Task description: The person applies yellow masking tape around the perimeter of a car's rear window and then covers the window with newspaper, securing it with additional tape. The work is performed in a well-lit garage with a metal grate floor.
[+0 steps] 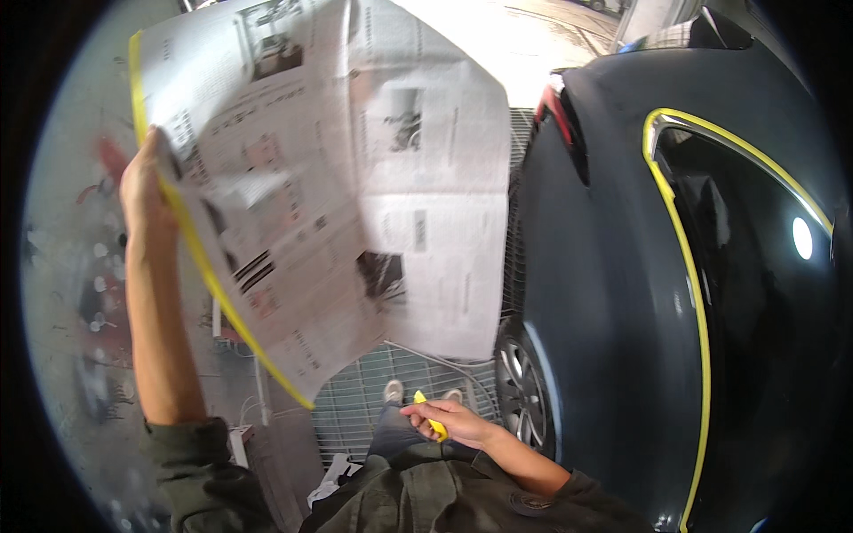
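Note:
My left hand (149,191) is raised at the left and grips the edge of a large open newspaper sheet (426,222). Yellow masking tape (218,289) runs along that left edge of the paper. Low in front of my body, my right hand (453,421) is closed around a yellow roll of tape (435,428), partly hidden by the fingers. To the right stands a dark matte car (604,266). Yellow tape (697,293) outlines its side window (755,266), whose glass is dark and glossy.
The car's wheel (522,386) and red tail light (558,115) are on its near side. Metal grating (355,386) covers the floor under my shoes. A stained, paint-marked wall (84,266) is close on the left. White crumpled material (330,478) lies by my left leg.

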